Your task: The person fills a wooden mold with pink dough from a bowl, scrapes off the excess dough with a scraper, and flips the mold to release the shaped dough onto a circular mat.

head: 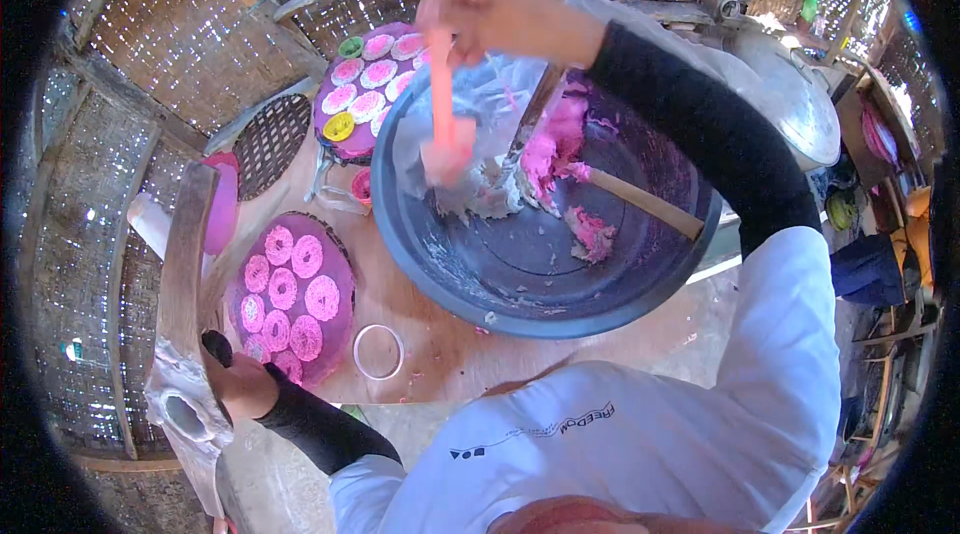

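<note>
High over the far left side of a large grey basin, my right hand grips the handle of a pink spatula, blurred by motion. A pale pink lump sits at the spatula's lower end. Pink dough and whitish dough lie in the basin, with a smaller pink lump apart from them. My left hand is against a wooden lever-like piece with a round opening at its lower end. That hand's fingers are hidden by the wood.
Two round trays hold pink lacy rings: a near tray and a far tray with yellow and green moulds. A white ring lies on the table. Two wooden sticks stand in the basin. A woven basket leans behind.
</note>
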Motion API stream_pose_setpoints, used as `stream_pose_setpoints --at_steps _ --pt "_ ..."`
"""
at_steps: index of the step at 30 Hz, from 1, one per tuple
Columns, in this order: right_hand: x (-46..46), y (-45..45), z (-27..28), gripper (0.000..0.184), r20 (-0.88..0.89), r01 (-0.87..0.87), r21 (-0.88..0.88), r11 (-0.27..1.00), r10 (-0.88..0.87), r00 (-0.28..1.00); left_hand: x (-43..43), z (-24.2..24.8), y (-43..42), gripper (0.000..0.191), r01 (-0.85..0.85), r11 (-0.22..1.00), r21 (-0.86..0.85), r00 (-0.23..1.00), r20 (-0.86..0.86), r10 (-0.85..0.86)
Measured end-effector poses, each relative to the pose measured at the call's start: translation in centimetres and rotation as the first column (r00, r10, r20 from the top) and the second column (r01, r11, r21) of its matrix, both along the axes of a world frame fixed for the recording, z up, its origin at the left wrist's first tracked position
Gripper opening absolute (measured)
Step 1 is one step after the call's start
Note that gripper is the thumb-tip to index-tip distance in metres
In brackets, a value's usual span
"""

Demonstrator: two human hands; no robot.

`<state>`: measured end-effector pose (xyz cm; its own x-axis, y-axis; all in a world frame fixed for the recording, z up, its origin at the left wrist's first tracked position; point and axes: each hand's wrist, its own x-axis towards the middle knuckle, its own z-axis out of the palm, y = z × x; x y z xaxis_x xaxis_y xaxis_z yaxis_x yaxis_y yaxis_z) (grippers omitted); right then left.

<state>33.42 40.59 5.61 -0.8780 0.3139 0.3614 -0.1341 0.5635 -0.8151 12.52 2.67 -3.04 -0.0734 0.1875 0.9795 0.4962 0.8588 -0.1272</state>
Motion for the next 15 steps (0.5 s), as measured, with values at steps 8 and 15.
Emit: stream_pose_setpoints --at_steps 8,15 --pt "8.9 6.6 7.8 0.031 -0.317 -0.154 -0.022 0.988 0.139 0.938 -0.6 -1.0 -0.9 0.030 0.158 0.949 0.275 0.973 0.123 -0.197" --pt "15.9 4.9 5.9 0.036 -0.125 0.068 -0.518 0.853 -0.154 0.980 -0.8 -0.3 -0.9 0.030 0.056 0.998 0.008 0.997 -0.050 -0.056"
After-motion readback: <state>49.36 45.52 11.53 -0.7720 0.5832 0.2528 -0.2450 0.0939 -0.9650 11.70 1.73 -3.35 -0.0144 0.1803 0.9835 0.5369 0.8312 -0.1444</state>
